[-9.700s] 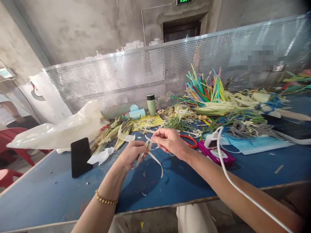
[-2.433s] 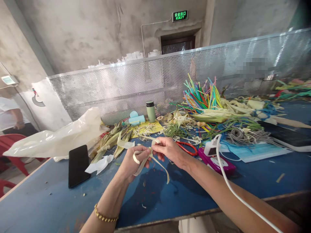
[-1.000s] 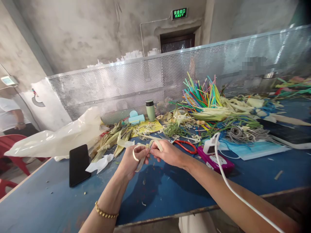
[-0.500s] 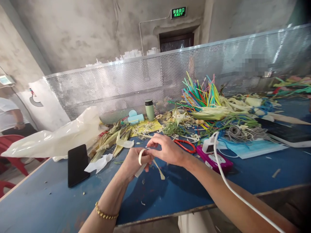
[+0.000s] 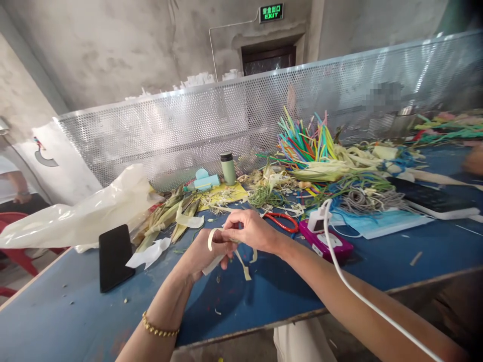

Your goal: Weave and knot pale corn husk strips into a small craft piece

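My left hand [image 5: 202,256] is closed round pale strips of corn husk [image 5: 210,241]. One strip curls up over its fingers, and a wider pale piece [image 5: 213,265] sticks out below the palm. My right hand [image 5: 249,229] meets it from the right, thumb and fingers pinched on the same strips. Narrow ends [image 5: 246,272] hang down beneath both hands, above the blue table [image 5: 264,301]. The fingers hide the spot where the strips come together.
Behind my hands lie dried husks [image 5: 162,221], a green bottle [image 5: 228,168] and colourful pipe cleaners [image 5: 305,143]. Red-handled scissors [image 5: 283,221] and a purple device [image 5: 328,241] with a white cable sit to the right. A black phone [image 5: 116,259] lies left. A blurred hand [image 5: 473,160] shows at far right.
My right hand's fingers have closed in on the strips at my left hand. Another short strip end now hangs below the right hand. A blurred hand has appeared at far right.
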A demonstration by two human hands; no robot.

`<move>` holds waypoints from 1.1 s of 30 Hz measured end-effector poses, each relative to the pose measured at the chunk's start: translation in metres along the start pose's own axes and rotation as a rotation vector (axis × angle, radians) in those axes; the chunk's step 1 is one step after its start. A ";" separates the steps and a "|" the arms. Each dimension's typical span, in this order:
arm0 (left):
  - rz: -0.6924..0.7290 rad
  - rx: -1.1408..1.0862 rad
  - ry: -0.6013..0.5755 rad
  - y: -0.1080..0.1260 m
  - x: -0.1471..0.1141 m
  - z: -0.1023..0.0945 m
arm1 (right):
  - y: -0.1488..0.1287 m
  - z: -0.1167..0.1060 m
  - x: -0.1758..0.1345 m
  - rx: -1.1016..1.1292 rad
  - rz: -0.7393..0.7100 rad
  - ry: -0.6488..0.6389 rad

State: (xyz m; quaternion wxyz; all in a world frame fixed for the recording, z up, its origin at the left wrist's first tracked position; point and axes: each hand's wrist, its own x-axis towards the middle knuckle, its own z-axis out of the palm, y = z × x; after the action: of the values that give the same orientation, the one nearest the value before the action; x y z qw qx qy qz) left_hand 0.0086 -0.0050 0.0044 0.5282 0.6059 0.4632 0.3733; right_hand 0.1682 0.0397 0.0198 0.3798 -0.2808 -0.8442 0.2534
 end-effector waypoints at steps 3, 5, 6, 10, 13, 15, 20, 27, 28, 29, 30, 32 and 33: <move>-0.006 -0.055 0.067 0.003 0.001 0.000 | 0.000 -0.003 0.000 0.017 0.023 0.043; -0.006 -0.092 0.133 0.005 0.002 0.000 | -0.002 -0.007 -0.001 0.022 0.046 0.024; -0.006 -0.108 0.160 0.006 0.003 -0.001 | -0.003 -0.010 -0.001 0.008 0.059 0.006; 0.002 -0.128 0.211 0.006 0.004 -0.004 | -0.005 -0.016 -0.003 -0.111 0.111 -0.067; 0.014 -0.107 0.221 0.005 0.004 -0.005 | -0.003 -0.014 -0.004 -0.146 0.108 -0.095; 0.015 -0.106 0.229 0.005 0.004 -0.005 | -0.001 -0.012 -0.004 -0.168 0.080 -0.085; 0.011 -0.118 0.222 0.005 0.004 -0.003 | 0.001 -0.010 -0.003 -0.239 0.050 -0.064; 0.042 -0.235 0.254 0.002 0.008 -0.005 | 0.003 -0.010 -0.004 -0.438 -0.030 0.090; 0.053 -0.270 0.293 0.001 0.009 -0.006 | 0.002 -0.010 -0.004 -0.497 -0.070 0.176; 0.066 -0.307 0.339 0.000 0.010 -0.006 | 0.000 -0.009 -0.005 -0.537 -0.106 0.250; 0.083 -0.339 0.385 0.000 0.012 -0.006 | -0.002 -0.007 -0.005 -0.550 -0.126 0.296; 0.131 -0.386 0.456 -0.002 0.014 -0.005 | -0.006 0.000 -0.008 -0.481 -0.117 0.252; 0.157 -0.396 0.479 -0.002 0.016 -0.004 | -0.008 0.005 -0.009 -0.415 -0.084 0.174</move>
State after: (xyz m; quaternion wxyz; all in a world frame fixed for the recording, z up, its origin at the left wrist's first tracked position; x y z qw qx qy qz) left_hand 0.0088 0.0111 0.0021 0.4812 0.4204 0.4446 0.6277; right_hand 0.1673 0.0269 0.0174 0.3954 -0.3384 -0.8533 0.0331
